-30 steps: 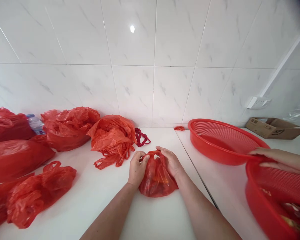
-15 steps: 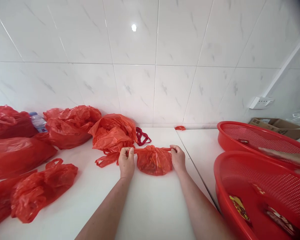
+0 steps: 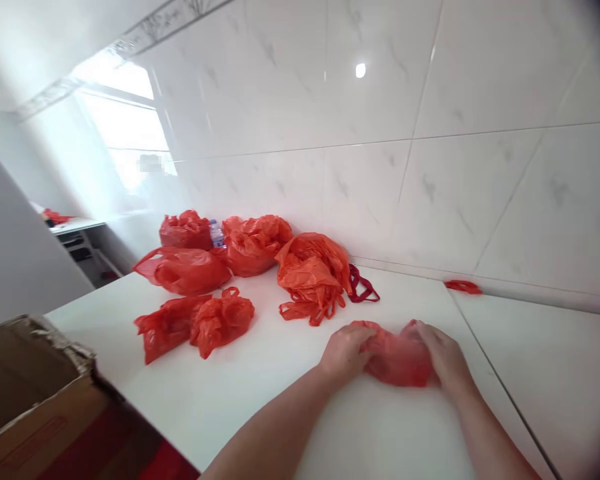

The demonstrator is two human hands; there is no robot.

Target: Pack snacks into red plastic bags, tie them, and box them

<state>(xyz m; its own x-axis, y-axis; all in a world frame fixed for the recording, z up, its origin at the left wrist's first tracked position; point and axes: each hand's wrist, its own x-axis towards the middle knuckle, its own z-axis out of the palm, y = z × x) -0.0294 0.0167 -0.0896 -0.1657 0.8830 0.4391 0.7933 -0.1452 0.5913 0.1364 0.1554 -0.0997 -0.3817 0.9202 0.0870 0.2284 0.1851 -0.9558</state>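
A small filled red plastic bag [image 3: 397, 363] sits between my hands on the white table [image 3: 290, 400], a little blurred by motion. At its left side my left hand [image 3: 347, 353] is closed on it, thumb and fingers against the plastic. From the right, my right hand [image 3: 444, 357] grips the bag's other side, with its fingertips near the top. What lies inside the bag cannot be made out. Just behind my left hand is a loose heap of red plastic bags [image 3: 314, 273], with a dark red strap [image 3: 364, 285] beside it.
Several filled red bags [image 3: 185, 270] stand along the left, with a water bottle [image 3: 217, 235] among them. Two smaller bags [image 3: 220, 323] lie nearer. An opened cardboard box [image 3: 40, 407] is at lower left. A red strip [image 3: 463, 287] lies by the tiled wall [image 3: 370, 200].
The view has swung left, so the red baskets are out of sight and the cardboard box appears. My hands have moved from the bag's stretched-out ends to its sides.
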